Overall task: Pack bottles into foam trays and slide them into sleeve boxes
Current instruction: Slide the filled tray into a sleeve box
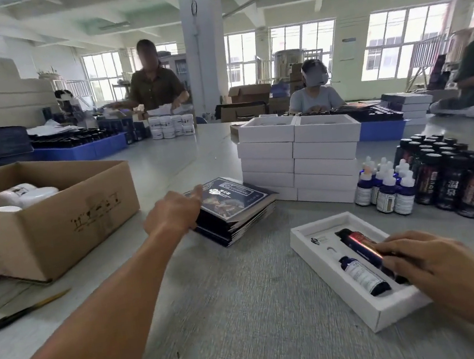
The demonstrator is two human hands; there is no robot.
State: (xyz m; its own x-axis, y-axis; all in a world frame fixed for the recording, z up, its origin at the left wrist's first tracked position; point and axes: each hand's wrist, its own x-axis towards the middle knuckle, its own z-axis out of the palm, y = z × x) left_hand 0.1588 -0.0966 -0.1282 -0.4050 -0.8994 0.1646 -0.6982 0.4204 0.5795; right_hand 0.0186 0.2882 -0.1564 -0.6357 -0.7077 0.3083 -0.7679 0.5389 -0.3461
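A white foam tray (321,254) lies on the grey table at the lower right. In it lie a small blue dropper bottle (363,275) and a long dark bottle (360,246) with a red label. My right hand (425,264) rests on the dark bottle's near end, fingers pressing it into its slot. My left hand (174,210) reaches forward to a stack of flat dark blue sleeve boxes (237,208), fingers on the top one's left edge; whether it grips the sleeve is unclear.
Two stacks of white foam trays (298,157) stand behind the sleeves. Blue dropper bottles (384,189) and dark bottles (459,174) crowd the right. A cardboard box (48,218) with white jars sits left. Other people work at the far side.
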